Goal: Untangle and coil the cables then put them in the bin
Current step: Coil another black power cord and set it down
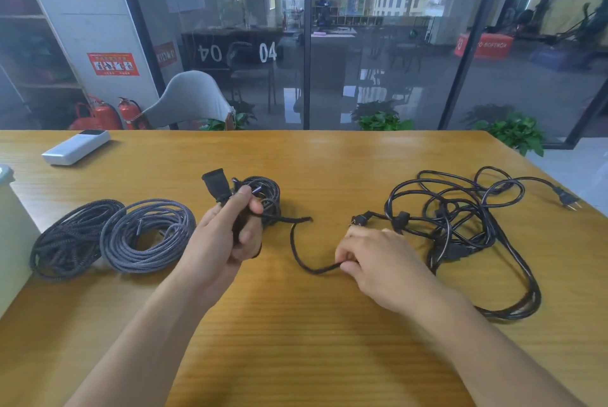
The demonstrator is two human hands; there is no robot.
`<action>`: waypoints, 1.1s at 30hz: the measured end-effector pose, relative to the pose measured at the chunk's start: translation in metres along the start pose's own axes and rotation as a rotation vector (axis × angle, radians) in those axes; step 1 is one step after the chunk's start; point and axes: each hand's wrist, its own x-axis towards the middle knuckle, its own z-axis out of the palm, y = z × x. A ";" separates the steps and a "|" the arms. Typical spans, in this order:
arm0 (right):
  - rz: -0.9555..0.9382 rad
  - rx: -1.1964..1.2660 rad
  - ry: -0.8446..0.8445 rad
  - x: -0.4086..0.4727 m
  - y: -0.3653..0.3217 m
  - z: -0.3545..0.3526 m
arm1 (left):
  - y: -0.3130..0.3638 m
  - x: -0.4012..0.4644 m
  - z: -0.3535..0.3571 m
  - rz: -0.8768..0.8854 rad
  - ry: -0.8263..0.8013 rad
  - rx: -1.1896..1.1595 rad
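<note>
I've got my left hand (227,235) clamped on the half-wound braided cable (263,199) right of the two finished coils (112,235), right hand (371,258) pinching its limp tail (302,255); soft, light, so grip the bundle.

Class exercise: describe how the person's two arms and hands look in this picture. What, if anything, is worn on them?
Both forearms are bare up to the frame's edge: no sleeves show. The left hand and the right hand wear no gloves, and no rings, watch or bands are visible. Fingernails look short and unpainted.
</note>
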 end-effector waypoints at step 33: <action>0.085 1.094 -0.150 0.009 0.020 -0.005 | -0.011 -0.007 0.008 -0.112 -0.349 0.535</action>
